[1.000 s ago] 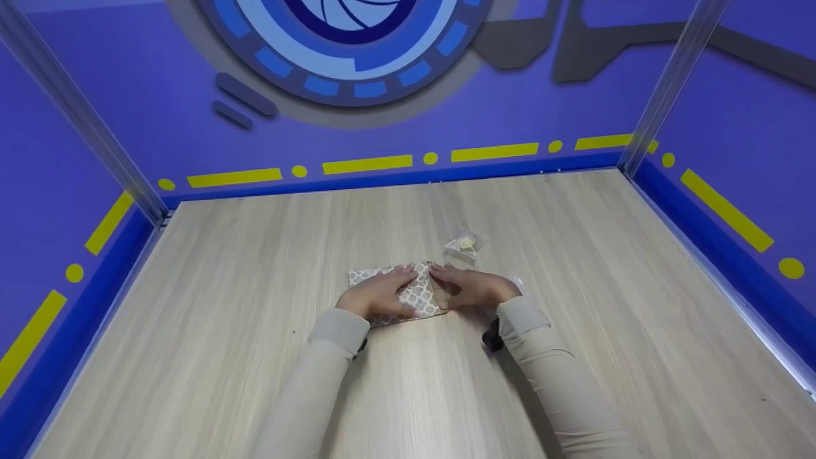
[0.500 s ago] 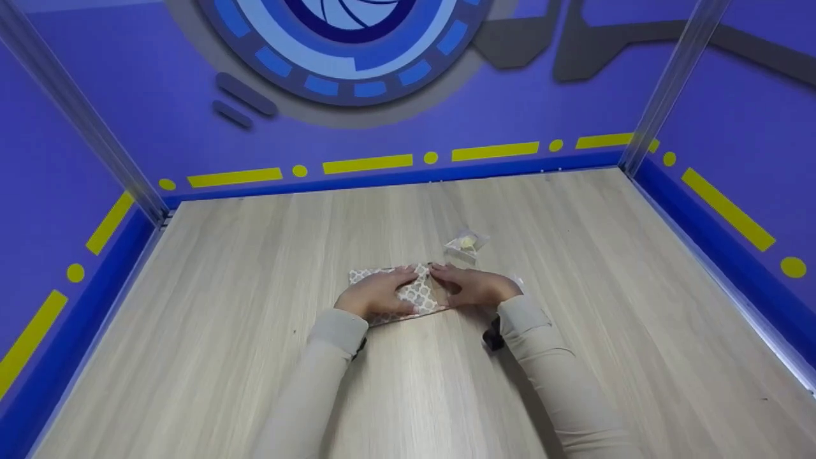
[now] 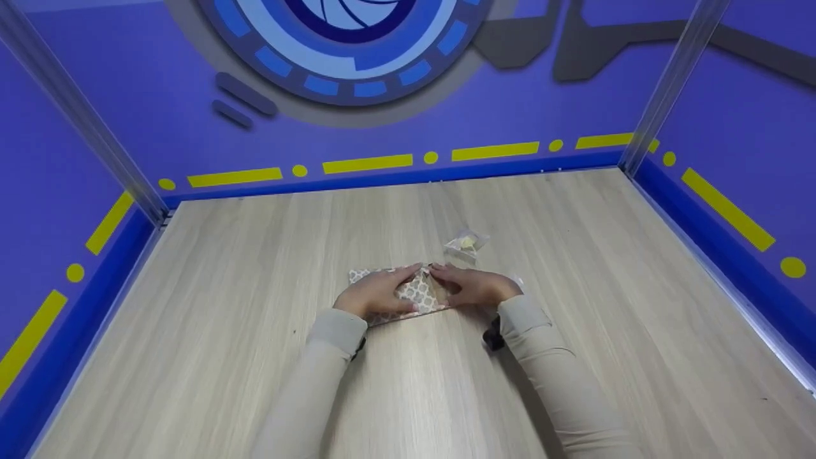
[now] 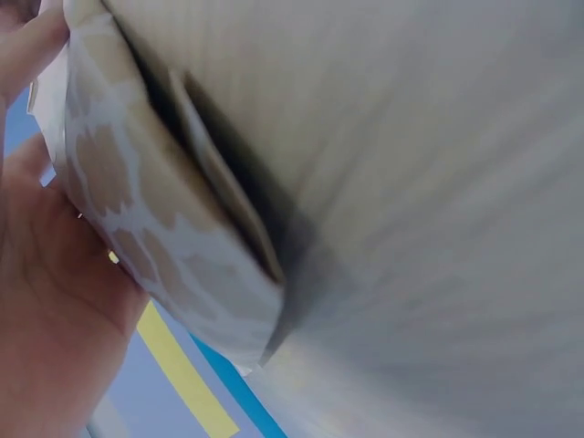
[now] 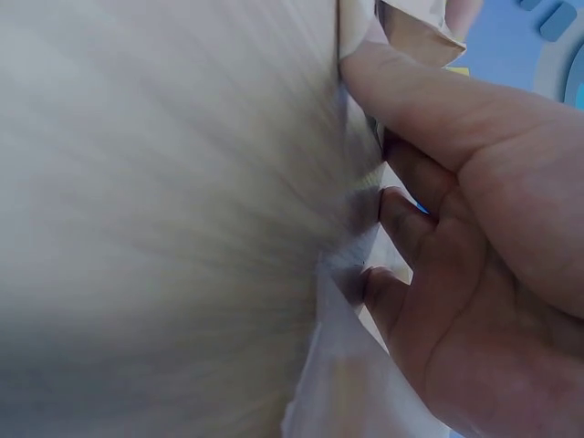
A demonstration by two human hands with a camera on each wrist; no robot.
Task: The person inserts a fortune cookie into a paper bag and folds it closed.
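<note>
A flat packet of white-and-tan patterned paper (image 3: pixel 417 292) lies on the table under both hands. Its open end shows folded brown layers standing apart in the left wrist view, where the paper (image 4: pixel 137 173) fills the upper left. My left hand (image 3: pixel 379 293) grips the packet from the left, thumb at the near edge and fingers at the far edge. My right hand (image 3: pixel 475 287) pinches its right end, thumb near and fingertips at the far corner. In the right wrist view, the right thumb (image 5: pixel 411 91) presses against a paper fold. What lies inside the paper is hidden.
Just beyond the right hand lies a small clear plastic bag (image 3: pixel 467 245) with a pale yellow thing in it. Clear plastic (image 5: pixel 356 383) also lies beside the right hand. Blue-purple panels (image 3: pixel 357 146) enclose the wood-grain table (image 3: pixel 255 268) at the back and sides.
The left fingertips have slid slightly right along the far edge, close to the right fingertips, and the paper there is bunched a little. The right hand has barely moved.
</note>
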